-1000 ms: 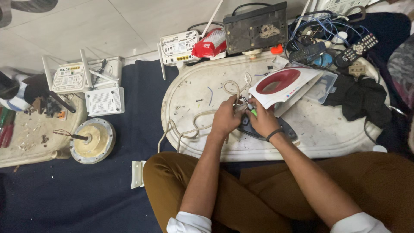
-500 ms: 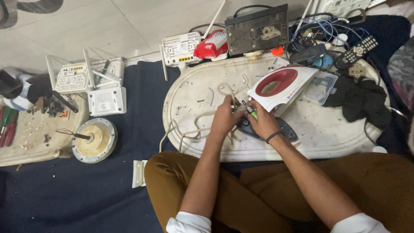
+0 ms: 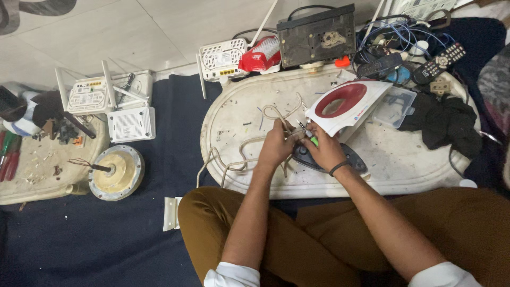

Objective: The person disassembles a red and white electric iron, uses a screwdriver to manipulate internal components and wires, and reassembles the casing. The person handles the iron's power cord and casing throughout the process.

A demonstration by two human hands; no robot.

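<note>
My left hand [image 3: 276,144] pinches the end of a beige power cord [image 3: 236,159] that loops across the white oval tray [image 3: 234,114]. My right hand [image 3: 325,151], with a dark band on the wrist, grips a small green-handled screwdriver [image 3: 309,136] whose tip points at the cord end. Both hands rest over the dark base of an opened clothes iron [image 3: 350,159]. The iron's white and red top cover [image 3: 348,103] lies tilted just beyond my right hand.
A black box [image 3: 317,36], remotes [image 3: 438,61], tangled wires [image 3: 393,34] and a black cloth [image 3: 443,122] crowd the tray's far side. White routers [image 3: 98,95] and a round motor part [image 3: 114,172] sit to the left on the dark mat, beside a tray of tools [image 3: 32,159].
Both hands stay together at the cord end over the iron base, with small shifts. The cord loop near my left hand has shifted slightly.
</note>
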